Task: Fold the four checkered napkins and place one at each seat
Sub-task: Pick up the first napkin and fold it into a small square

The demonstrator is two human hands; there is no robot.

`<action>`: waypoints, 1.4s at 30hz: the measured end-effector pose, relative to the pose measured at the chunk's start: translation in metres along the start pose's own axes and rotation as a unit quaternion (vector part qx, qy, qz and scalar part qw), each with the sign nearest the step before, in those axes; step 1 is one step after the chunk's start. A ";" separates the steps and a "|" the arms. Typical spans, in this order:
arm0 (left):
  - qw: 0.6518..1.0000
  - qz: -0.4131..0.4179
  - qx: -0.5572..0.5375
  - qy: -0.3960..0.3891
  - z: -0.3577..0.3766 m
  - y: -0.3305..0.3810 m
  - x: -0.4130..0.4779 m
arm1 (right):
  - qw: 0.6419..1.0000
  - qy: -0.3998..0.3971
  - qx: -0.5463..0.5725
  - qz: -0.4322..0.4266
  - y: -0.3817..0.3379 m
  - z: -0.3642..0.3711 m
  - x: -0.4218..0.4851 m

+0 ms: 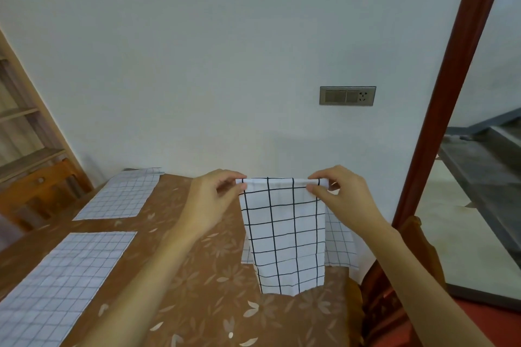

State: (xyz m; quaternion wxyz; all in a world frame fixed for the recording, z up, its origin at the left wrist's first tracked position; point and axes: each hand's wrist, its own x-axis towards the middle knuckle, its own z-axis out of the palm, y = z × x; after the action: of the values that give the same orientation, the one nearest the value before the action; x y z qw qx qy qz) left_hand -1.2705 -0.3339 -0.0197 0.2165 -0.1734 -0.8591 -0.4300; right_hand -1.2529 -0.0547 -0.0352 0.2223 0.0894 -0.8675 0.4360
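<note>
view from the head, left to right. a wooden chair (pixel 36 194) stands off the counter's left edge. two napkins lie flat and unfolded along that edge of the counter (pixel 197 276): the far napkin (pixel 121 196) at the back left corner, the near napkin (pixel 64 276) toward the front left corner. right of centre, the left hand (pixel 214 200) pinches the top left corner of the held napkin (pixel 284 234), thumb and fingers (pixel 239 182) closed narrowly on the cloth. the right hand (pixel 338 194) pinches the top right corner in the same way. the held napkin hangs upright between them, above the counter's right edge; its top edge looks doubled over, and whether its ragged lower end touches the counter cannot be told. behind it, a fourth napkin (pixel 341 242) lies at the right edge, partly hidden. a red-brown door frame (pixel 451 93) rises at far right.

handling, as a judgement: the cloth is thin, light and limp, so it sags wherever it is unsupported. it is best taken at the corners, as here, with the edge kept taut. creases should set more easily pressed flat on the counter. no napkin appears fully folded yet.
</note>
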 end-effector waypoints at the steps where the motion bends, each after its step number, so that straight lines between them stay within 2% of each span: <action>1: 1.000 0.013 0.019 -0.007 0.000 -0.001 0.000 | 1.000 0.008 -0.011 -0.013 0.001 0.001 0.000; 4: 0.998 0.023 0.047 -0.026 0.000 -0.002 0.001 | 0.999 0.013 -0.028 -0.018 0.002 0.003 0.002; 6: 0.999 0.013 0.022 -0.033 -0.002 -0.001 0.000 | 1.000 -0.002 -0.006 -0.008 -0.001 0.002 0.003; 9: 0.993 -0.048 -0.094 -0.057 -0.006 0.001 0.000 | 0.996 -0.042 0.077 0.017 -0.008 -0.002 0.002; 12: 0.978 -0.094 -0.180 -0.050 -0.007 0.002 -0.001 | 0.970 -0.121 0.198 0.074 -0.017 -0.002 -0.001; 14: 0.961 -0.119 -0.248 -0.032 -0.006 0.001 -0.001 | 0.965 -0.158 0.195 0.076 -0.021 0.000 -0.003; 17: 0.939 -0.150 -0.309 -0.017 -0.005 0.001 -0.003 | 0.974 -0.161 0.154 0.049 -0.023 0.006 -0.005; 18: 0.942 -0.154 -0.299 -0.001 -0.003 0.002 -0.003 | 0.976 -0.149 0.150 0.049 -0.023 0.009 -0.005; 20: 0.962 -0.163 -0.213 0.059 0.004 0.002 -0.005 | 0.979 -0.115 0.156 0.058 -0.024 0.014 -0.003; 22: 0.970 -0.170 -0.109 0.133 0.010 0.005 -0.009 | 0.990 -0.058 0.118 0.046 -0.027 0.021 -0.002; 23: 0.971 -0.168 -0.086 0.144 0.012 0.008 -0.011 | 0.996 -0.024 0.085 0.024 -0.029 0.025 -0.002; 24: 0.975 -0.167 -0.082 0.122 0.014 0.013 -0.014 | 0.999 0.010 0.054 -0.003 -0.031 0.030 -0.003; 26: 0.974 -0.187 -0.127 0.021 0.020 0.029 -0.016 | 0.997 0.056 0.001 -0.059 -0.038 0.038 -0.005; 29: 0.941 -0.234 -0.218 -0.113 0.029 0.056 -0.017 | 0.992 0.049 -0.035 -0.111 -0.045 0.049 -0.010; 32: 0.935 -0.210 -0.262 -0.113 0.035 0.060 -0.014 | 0.992 -0.014 -0.025 -0.121 -0.052 0.055 -0.017; 36: 0.960 -0.154 -0.209 -0.102 0.027 0.054 -0.010 | 0.983 -0.134 -0.010 -0.122 -0.049 0.046 -0.020; 37: 0.966 -0.140 -0.188 -0.106 0.022 0.052 -0.006 | 0.984 -0.125 -0.005 -0.126 -0.047 0.041 -0.019; 39: 0.971 -0.122 -0.170 -0.118 0.009 0.045 0.001 | 0.993 -0.050 0.022 -0.106 -0.040 0.029 -0.014; 41: 0.971 -0.103 -0.155 -0.151 -0.005 0.042 0.007 | 0.997 0.012 0.063 -0.044 -0.033 0.015 -0.006; 42: 0.969 -0.102 -0.150 -0.167 -0.011 0.041 0.011 | 0.996 0.006 0.088 -0.001 -0.028 0.008 0.000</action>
State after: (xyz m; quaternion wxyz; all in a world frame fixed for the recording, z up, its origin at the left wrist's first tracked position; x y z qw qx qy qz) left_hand -1.2571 -0.3183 0.0197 -0.0037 -0.1852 -0.8221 -0.5384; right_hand -1.2453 -0.0780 -0.0195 0.2190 0.1073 -0.8244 0.5107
